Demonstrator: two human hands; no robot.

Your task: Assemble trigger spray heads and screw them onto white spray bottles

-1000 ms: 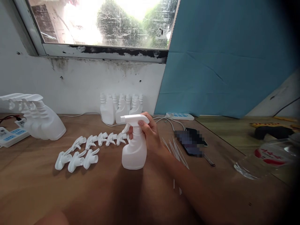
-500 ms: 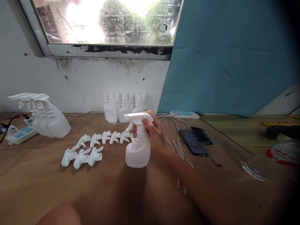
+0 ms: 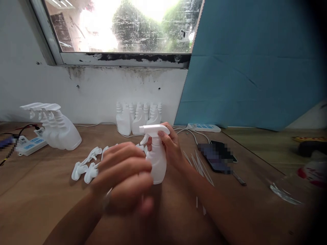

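Observation:
A white spray bottle stands upright on the brown table with its white trigger head on top, the nozzle pointing left. My right hand is closed around the neck and head of this bottle from the right. In front of the bottle's left side, my left hand is raised and blurred by motion, its fingers curled; whether it touches the bottle or holds anything is not clear. Loose white trigger heads lie on the table to the left, partly hidden behind my left hand.
Bottles with heads stand at the left beside a power strip. Bottles without heads line the wall. On the right are thin white tubes, phones, another power strip and a clear plastic bottle.
My left hand has come up from the lower left to the spray bottle, covering some trigger heads. My right hand keeps its hold. The whole view has shifted slightly.

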